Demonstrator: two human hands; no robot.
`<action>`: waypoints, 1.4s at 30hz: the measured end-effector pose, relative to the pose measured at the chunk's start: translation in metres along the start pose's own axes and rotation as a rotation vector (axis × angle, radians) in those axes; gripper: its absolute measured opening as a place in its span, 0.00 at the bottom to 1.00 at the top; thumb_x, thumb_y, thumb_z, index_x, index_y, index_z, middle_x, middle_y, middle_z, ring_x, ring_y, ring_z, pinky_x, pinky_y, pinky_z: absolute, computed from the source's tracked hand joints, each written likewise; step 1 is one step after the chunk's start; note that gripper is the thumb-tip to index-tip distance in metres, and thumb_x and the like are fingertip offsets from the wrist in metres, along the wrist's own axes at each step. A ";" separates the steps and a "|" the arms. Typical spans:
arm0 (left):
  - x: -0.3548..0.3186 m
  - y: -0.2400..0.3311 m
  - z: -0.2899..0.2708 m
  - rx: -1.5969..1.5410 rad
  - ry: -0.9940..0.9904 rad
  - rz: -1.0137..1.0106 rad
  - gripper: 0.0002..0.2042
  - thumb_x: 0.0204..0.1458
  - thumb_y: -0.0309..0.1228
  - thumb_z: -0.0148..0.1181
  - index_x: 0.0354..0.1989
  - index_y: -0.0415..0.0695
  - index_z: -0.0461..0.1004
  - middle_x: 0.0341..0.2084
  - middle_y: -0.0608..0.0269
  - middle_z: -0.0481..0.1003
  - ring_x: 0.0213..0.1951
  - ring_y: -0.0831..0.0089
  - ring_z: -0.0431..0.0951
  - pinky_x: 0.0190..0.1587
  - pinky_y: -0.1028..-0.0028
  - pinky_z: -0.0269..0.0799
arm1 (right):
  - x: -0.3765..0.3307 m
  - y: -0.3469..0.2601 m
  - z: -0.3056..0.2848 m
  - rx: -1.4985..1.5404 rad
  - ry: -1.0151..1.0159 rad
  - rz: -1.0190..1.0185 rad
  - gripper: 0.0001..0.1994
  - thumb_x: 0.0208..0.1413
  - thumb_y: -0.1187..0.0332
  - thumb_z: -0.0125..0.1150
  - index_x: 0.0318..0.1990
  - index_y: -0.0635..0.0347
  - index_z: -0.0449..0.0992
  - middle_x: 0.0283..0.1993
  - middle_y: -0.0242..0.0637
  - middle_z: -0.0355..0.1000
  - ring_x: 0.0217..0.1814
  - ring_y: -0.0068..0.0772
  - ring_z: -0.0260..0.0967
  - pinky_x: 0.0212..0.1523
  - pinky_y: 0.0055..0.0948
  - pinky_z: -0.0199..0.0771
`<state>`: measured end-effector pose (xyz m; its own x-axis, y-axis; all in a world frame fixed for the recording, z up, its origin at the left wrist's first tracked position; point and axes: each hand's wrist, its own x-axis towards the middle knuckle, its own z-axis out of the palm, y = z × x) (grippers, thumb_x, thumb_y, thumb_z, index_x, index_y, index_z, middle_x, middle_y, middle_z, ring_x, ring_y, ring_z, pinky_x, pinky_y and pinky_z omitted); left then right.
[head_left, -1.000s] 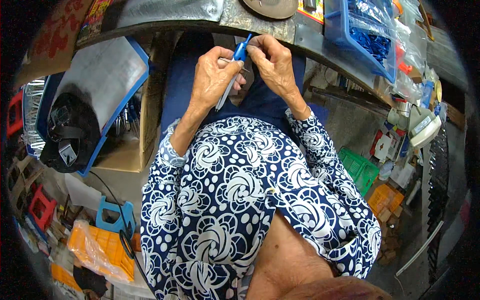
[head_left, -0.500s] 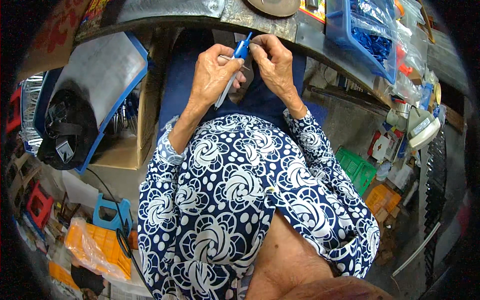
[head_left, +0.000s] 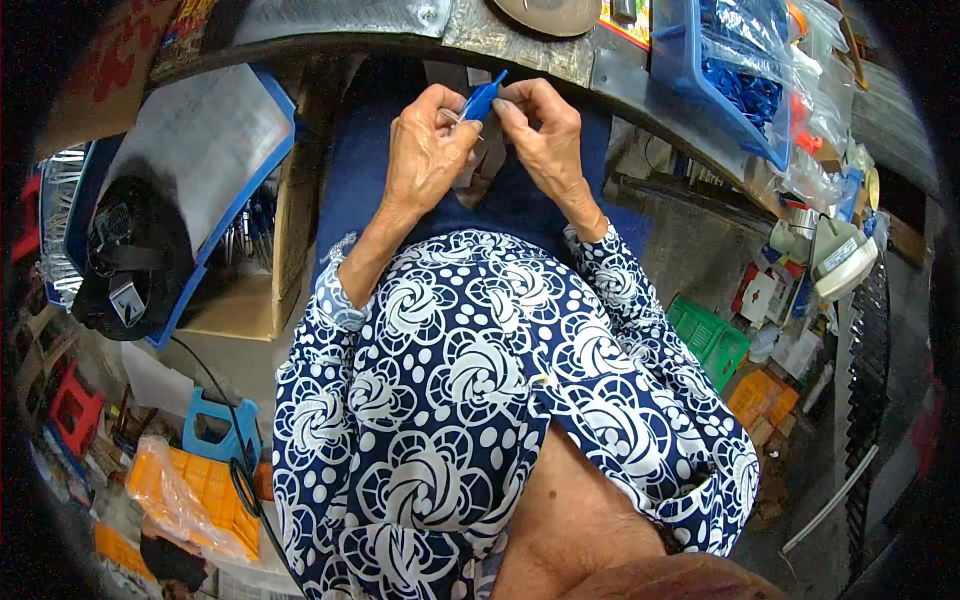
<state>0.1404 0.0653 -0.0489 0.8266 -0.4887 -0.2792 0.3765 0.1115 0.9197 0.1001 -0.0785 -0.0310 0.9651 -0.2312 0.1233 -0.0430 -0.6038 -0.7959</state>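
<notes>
My left hand (head_left: 428,145) is closed around a blue, pointed plastic-ended tool (head_left: 480,101), its narrow tip aimed up and away from me. A thin metal pin (head_left: 449,115) sticks out crosswise between the same fingers. Most of the tool's lower part is hidden by the hand. At the right side of the blue end, my right hand (head_left: 543,128) has thumb and forefinger pinched together, right up against it. What that pinch holds, if anything, is too small to make out. Both hands are above my lap, just short of the bench edge.
The worn bench (head_left: 520,45) runs across the far side. On its right stands a blue bin (head_left: 690,80) of small blue parts. To my left are a blue-rimmed tray (head_left: 215,130), a black fan-like object (head_left: 130,260) and a cardboard box (head_left: 240,305). Stools and crates stand lower left.
The tool has turned in my left hand, so its silvery shaft no longer shows below the fingers. My right fingertips have shifted slightly down and left, against the blue end.
</notes>
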 end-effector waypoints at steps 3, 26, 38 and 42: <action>0.000 -0.001 0.001 0.107 0.040 0.123 0.05 0.42 0.23 0.53 0.27 0.36 0.67 0.13 0.64 0.71 0.15 0.83 0.68 0.17 0.81 0.63 | 0.000 -0.008 -0.001 0.308 -0.006 0.214 0.08 0.48 0.76 0.57 0.35 0.66 0.68 0.28 0.33 0.70 0.27 0.19 0.68 0.22 0.17 0.67; 0.005 0.010 -0.004 -0.295 -0.266 -0.287 0.10 0.48 0.32 0.56 0.26 0.38 0.65 0.13 0.63 0.67 0.11 0.84 0.62 0.09 0.86 0.49 | -0.005 0.001 -0.007 0.869 -0.192 0.445 0.10 0.53 0.68 0.52 0.37 0.65 0.72 0.23 0.28 0.66 0.21 0.16 0.60 0.22 0.15 0.62; 0.004 0.008 -0.007 -0.359 -0.347 -0.361 0.09 0.47 0.36 0.54 0.27 0.43 0.68 0.15 0.63 0.70 0.09 0.84 0.59 0.09 0.86 0.46 | -0.004 0.008 -0.007 0.971 -0.233 0.412 0.09 0.52 0.68 0.51 0.33 0.66 0.73 0.20 0.28 0.64 0.18 0.12 0.55 0.17 0.14 0.53; 0.003 0.009 -0.004 -0.411 -0.321 -0.417 0.09 0.47 0.36 0.54 0.28 0.44 0.68 0.14 0.62 0.69 0.08 0.84 0.57 0.08 0.85 0.45 | -0.006 0.002 -0.002 0.880 -0.127 0.370 0.09 0.52 0.69 0.50 0.31 0.67 0.73 0.20 0.28 0.64 0.18 0.12 0.55 0.17 0.13 0.53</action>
<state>0.1478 0.0686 -0.0425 0.4357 -0.7888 -0.4335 0.8189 0.1475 0.5547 0.0933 -0.0797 -0.0316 0.9524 -0.1764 -0.2486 -0.1907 0.2913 -0.9374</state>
